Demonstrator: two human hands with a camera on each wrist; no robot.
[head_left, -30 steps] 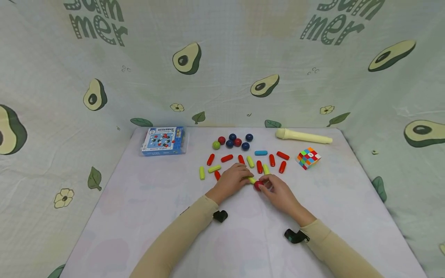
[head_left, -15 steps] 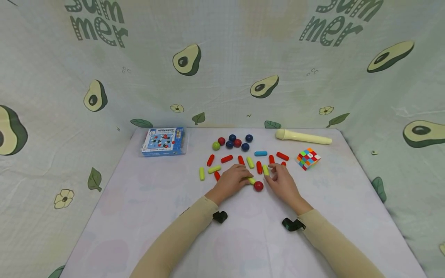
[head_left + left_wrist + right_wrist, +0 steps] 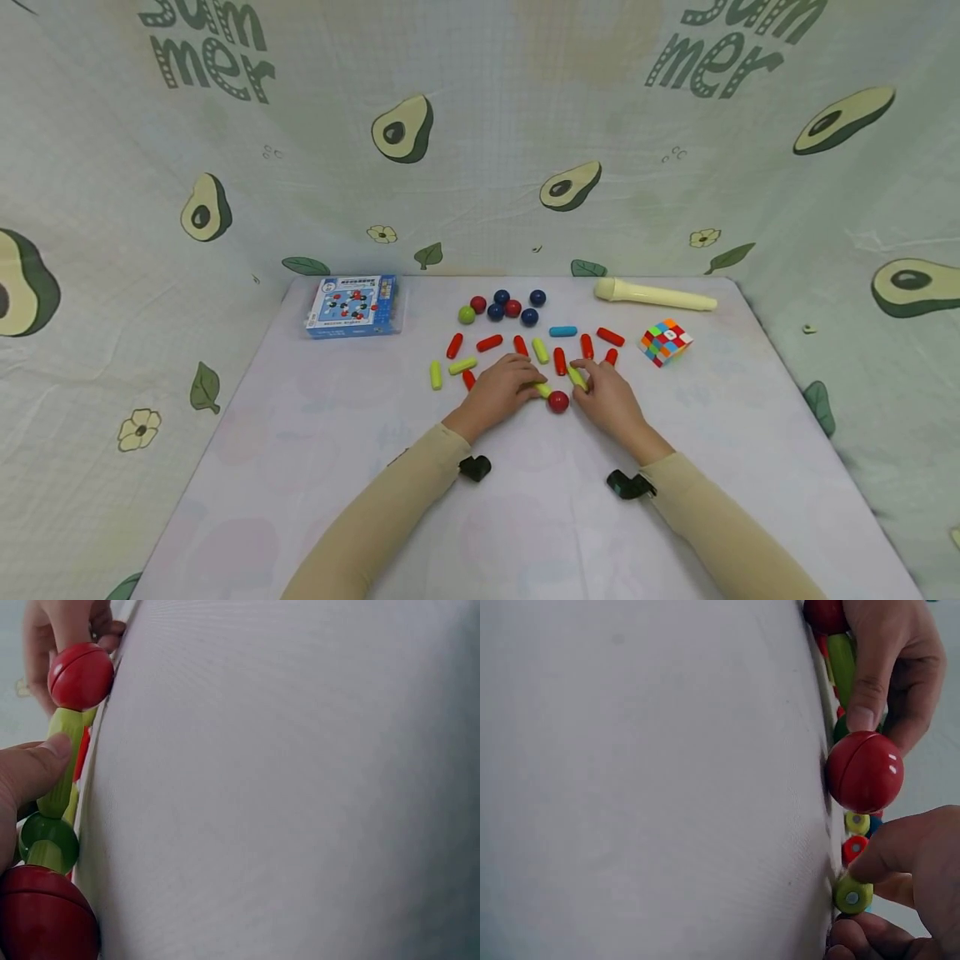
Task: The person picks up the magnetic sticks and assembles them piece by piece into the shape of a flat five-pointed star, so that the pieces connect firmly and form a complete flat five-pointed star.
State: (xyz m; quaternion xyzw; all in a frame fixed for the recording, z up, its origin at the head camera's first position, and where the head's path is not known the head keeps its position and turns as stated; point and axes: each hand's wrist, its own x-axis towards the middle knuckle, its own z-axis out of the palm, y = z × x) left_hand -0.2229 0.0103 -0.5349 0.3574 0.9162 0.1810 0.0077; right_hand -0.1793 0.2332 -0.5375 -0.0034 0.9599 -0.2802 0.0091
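Observation:
My left hand rests on the white table and grips a yellow-green stick with a red ball on its end. The left wrist view shows this as a chain: red ball, stick under my thumb, green ball, and another red ball. My right hand is just right of the ball and pinches a loose yellow-green stick. In the right wrist view that stick sits between my fingertips, below the red ball.
Several red, yellow-green and blue sticks lie in an arc beyond my hands, with a cluster of balls behind them. A blue box sits far left, a cream cylinder and a colour cube far right. Avocado-print cloth walls surround the table.
My right hand let go of the red ball, moved up to the sticks and took hold of a yellow-green one, drawing it slightly toward the ball. My left hand stayed put.

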